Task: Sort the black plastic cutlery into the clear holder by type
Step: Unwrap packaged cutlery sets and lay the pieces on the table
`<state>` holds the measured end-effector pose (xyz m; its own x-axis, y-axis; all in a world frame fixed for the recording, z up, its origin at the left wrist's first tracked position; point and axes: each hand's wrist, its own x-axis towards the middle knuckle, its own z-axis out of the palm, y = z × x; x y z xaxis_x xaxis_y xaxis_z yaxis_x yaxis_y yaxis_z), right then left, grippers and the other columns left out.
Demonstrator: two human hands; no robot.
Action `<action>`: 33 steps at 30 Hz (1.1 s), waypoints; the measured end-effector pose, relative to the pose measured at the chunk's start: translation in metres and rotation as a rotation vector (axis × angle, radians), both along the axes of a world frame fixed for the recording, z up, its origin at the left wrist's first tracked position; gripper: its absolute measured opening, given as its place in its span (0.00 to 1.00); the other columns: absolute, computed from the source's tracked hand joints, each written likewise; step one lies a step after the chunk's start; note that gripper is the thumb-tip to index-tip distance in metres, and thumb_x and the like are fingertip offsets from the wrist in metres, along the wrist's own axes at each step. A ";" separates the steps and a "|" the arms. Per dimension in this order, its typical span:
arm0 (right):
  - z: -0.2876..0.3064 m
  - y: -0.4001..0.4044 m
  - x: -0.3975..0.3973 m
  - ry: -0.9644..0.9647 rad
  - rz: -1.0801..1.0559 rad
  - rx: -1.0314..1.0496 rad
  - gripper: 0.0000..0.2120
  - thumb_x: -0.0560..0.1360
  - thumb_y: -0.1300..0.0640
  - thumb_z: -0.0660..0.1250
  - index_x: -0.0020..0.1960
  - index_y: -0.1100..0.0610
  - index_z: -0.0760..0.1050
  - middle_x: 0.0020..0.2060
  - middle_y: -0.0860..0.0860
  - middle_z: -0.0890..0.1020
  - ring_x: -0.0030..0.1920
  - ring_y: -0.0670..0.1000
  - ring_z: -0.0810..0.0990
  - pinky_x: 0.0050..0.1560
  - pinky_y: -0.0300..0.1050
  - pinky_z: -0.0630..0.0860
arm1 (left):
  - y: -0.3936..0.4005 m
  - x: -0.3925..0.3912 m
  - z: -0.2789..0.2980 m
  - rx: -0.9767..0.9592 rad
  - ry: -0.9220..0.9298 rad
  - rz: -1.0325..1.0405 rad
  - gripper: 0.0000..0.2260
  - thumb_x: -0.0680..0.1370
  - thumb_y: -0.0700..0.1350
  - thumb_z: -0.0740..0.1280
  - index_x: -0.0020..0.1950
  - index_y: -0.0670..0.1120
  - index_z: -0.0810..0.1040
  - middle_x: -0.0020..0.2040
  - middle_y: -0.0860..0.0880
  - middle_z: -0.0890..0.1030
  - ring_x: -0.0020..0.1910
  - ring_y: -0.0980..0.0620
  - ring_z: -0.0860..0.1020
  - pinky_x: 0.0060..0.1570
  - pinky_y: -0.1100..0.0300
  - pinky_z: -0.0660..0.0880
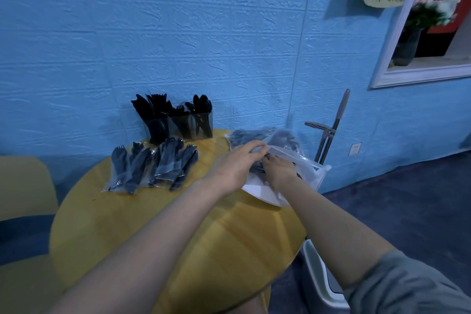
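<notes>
A clear holder [201, 125] with three compartments stands at the table's far edge against the wall, each compartment filled with upright black cutlery. In front of it lie several clear packets of black cutlery [153, 166]. At the table's right edge sits a large clear plastic bag [300, 163] with black cutlery inside. My left hand [237, 163] holds the bag's upper edge with curled fingers. My right hand [279, 169] reaches into the bag's mouth; its fingertips are hidden among the black pieces.
The round yellow wooden table [204, 232] stands against a blue wall. A yellow chair [23, 183] is at the left, a white chair [323, 275] at the lower right. A metal stand [331, 130] rises behind the bag. A vase of flowers [418, 30] sits on the window ledge.
</notes>
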<state>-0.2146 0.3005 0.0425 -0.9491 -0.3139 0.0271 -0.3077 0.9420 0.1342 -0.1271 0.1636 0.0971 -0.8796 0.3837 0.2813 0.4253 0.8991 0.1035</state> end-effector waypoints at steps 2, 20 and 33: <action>0.001 0.004 0.007 0.050 0.038 -0.015 0.14 0.78 0.60 0.60 0.64 0.56 0.69 0.63 0.52 0.73 0.63 0.55 0.73 0.51 0.46 0.70 | -0.002 0.002 0.002 0.006 -0.022 0.018 0.35 0.76 0.27 0.56 0.77 0.55 0.56 0.76 0.59 0.55 0.70 0.54 0.63 0.41 0.65 0.64; 0.028 0.048 0.102 0.342 0.431 -0.811 0.07 0.76 0.64 0.67 0.54 0.63 0.78 0.44 0.46 0.75 0.41 0.43 0.71 0.44 0.31 0.67 | -0.024 0.021 0.001 0.669 -0.325 -0.028 0.22 0.77 0.35 0.65 0.70 0.50 0.71 0.70 0.52 0.71 0.70 0.53 0.67 0.65 0.60 0.64; 0.116 -0.079 0.080 0.247 0.509 -0.784 0.12 0.75 0.60 0.66 0.58 0.60 0.77 0.48 0.56 0.78 0.51 0.56 0.76 0.50 0.45 0.70 | -0.069 0.031 0.043 1.554 -0.162 0.069 0.11 0.78 0.41 0.67 0.58 0.39 0.75 0.50 0.43 0.80 0.44 0.51 0.80 0.42 0.63 0.80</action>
